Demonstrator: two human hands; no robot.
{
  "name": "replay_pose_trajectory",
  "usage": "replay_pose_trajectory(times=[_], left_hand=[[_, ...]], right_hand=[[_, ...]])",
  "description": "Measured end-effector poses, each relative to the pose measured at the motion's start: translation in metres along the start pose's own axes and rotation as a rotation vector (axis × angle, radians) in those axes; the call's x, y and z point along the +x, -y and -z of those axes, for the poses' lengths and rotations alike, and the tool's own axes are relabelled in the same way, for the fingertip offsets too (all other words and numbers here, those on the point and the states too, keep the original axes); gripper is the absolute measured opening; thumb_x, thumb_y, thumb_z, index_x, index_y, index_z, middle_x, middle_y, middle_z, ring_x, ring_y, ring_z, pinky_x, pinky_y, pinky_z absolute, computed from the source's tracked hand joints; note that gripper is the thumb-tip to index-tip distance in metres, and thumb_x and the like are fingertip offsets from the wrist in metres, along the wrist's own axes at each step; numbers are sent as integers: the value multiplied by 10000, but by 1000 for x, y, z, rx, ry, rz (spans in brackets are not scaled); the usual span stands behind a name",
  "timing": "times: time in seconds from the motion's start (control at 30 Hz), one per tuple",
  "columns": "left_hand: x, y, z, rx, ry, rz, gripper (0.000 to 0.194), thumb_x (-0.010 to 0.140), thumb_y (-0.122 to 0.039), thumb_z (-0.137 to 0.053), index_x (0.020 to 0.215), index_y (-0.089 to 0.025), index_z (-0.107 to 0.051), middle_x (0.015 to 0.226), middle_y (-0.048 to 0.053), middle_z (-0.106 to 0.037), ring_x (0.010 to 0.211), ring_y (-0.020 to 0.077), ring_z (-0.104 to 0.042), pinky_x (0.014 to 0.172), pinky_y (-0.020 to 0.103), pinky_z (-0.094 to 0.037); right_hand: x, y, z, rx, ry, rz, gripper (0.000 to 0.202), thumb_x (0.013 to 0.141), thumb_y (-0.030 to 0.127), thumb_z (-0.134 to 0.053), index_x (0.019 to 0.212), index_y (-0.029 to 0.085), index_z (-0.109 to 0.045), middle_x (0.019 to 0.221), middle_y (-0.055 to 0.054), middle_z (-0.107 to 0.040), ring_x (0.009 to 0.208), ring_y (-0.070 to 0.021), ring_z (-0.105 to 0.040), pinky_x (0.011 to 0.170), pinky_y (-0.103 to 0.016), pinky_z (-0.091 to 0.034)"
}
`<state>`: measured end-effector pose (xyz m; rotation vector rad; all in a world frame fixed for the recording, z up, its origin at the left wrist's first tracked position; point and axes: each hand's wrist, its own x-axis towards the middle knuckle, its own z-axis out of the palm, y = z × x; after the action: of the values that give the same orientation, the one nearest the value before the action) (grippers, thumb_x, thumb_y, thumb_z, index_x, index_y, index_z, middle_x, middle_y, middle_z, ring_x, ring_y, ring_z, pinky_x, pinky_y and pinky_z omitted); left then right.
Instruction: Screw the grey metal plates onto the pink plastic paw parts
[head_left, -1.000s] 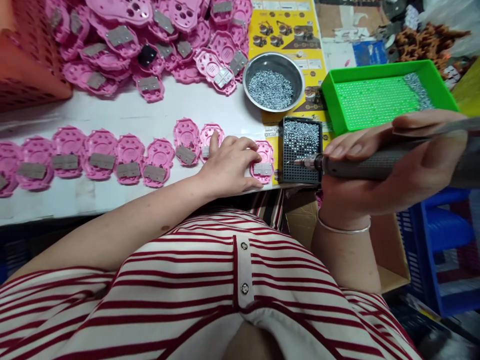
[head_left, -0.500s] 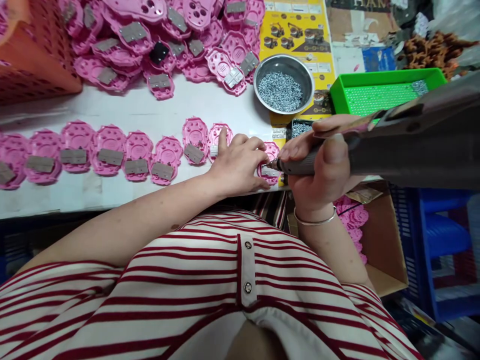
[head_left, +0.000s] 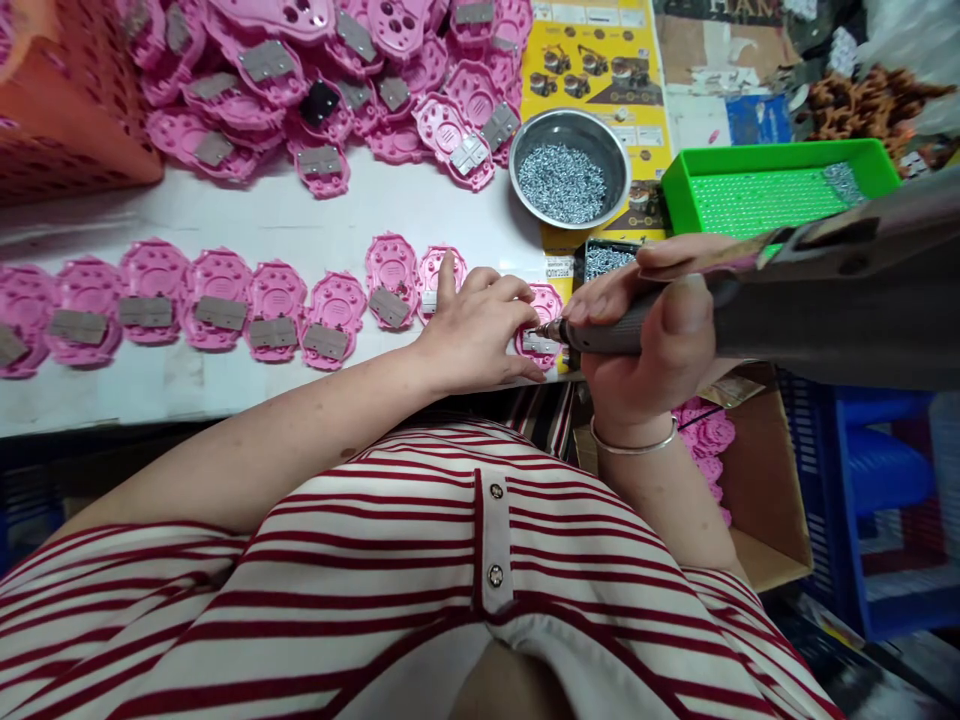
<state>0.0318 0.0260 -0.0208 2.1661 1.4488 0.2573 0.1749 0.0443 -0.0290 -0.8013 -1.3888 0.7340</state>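
Note:
My right hand (head_left: 649,340) is wrapped round a dark grey power screwdriver (head_left: 825,310). The tool's tip meets the metal plate on a pink plastic part (head_left: 546,300) at the table's front edge. That part is gripped at its left side by the thumb and fingers of my left hand (head_left: 480,330). The index finger of this hand reaches over a second pink part (head_left: 436,268), partly hidden beneath it. To the left, another pink part (head_left: 391,262) with a grey plate lies in a row with several more.
A steel bowl of screws (head_left: 619,190) stands behind my hands, beside a small black tray of screws (head_left: 604,260) and a green tray (head_left: 780,155). Pink parts (head_left: 315,165) are heaped at the back near an orange basket (head_left: 75,110). A cardboard box (head_left: 772,480) sits lower right.
My right hand and the rear of the screwdriver have shifted slightly to the right. The tip remains at the same pink part, and my left hand has barely moved.

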Motion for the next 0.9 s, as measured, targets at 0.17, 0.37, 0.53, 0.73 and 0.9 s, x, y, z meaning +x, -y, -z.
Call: replay_pose_trajectory(times=[0.17, 0.37, 0.53, 0.73, 0.9], left_hand=[[-2, 2, -2, -72, -87, 8, 166, 923, -383, -702, 1045, -355, -812, 1490, -8, -604, 1415, 351, -404, 1234, 741, -60], [-1, 2, -3, -135, -146, -3, 81, 858, -392, -786, 837, -323, -823, 1420, -19, -662, 1388, 328, -447, 1246, 714, -98], [1, 2, -6, -145, -146, -18, 131, 840, -408, -808, 769, -298, -801, 1403, -14, -671, 1379, 319, -455, 1246, 681, -135], [1, 0, -3, -42, -70, 2, 366, 812, -482, -825, 1116, -280, -790, 1508, 61, -592, 1433, 391, -403, 1236, 747, -74], [0, 0, 1, -1, -16, 15, 365, 819, -476, -814, 1113, -263, -784, 1546, 77, -545, 1474, 430, -346, 1219, 791, -11]], right_hand=[[10, 14, -8, 134, -126, 221, 276, 891, 588, -593, 857, 314, -578, 510, 69, -322, 361, -90, -244, 349, -278, -307], [9, 21, 0, 101, -133, 204, 322, 937, 600, -456, 1016, 302, -550, 525, 84, -353, 356, -75, -264, 422, -271, -436], [12, 22, -1, 271, -71, 200, 231, 924, 491, -572, 974, 273, -631, 534, 87, -382, 362, -52, -317, 376, -205, -367], [13, 12, -5, 283, -111, 272, 249, 914, 515, -618, 954, 278, -684, 520, 83, -301, 340, -42, -248, 319, -206, -292], [2, 8, 3, 114, -17, 84, 244, 947, 561, -541, 1061, 355, -608, 632, 52, -437, 497, -96, -448, 494, -270, -441]])
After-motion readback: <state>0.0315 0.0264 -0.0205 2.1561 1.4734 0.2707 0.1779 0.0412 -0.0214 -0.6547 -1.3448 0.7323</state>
